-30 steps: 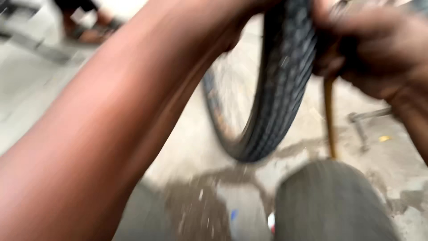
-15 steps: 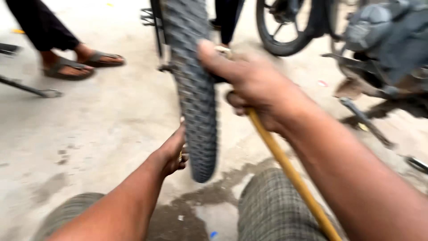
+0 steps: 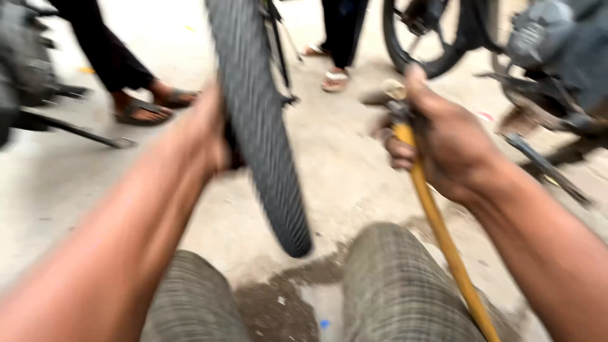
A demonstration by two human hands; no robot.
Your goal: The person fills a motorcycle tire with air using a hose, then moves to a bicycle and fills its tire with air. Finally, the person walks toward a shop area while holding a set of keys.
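A black ribbed motorcycle tyre [image 3: 259, 126] stands upright in front of me, between my knees. My left hand [image 3: 206, 130] grips its left side about halfway up. My right hand [image 3: 443, 136] is off to the right of the tyre, closed around the metal nozzle end of a yellow air hose [image 3: 437, 228]. The hose runs down past my right knee to the bottom edge. The picture is blurred by motion.
Two people in sandals stand behind the tyre, one at the left [image 3: 136, 107], one at the middle [image 3: 335, 76]. Another motorcycle [image 3: 544, 69] is at the right, with its wheel [image 3: 430, 38] behind. A stand bar [image 3: 69, 130] lies left. Wet patch [image 3: 285, 291] on the concrete.
My left hand has risen from the tyre's lower edge to its middle. My right hand with the hose has come off the tyre and moved right.
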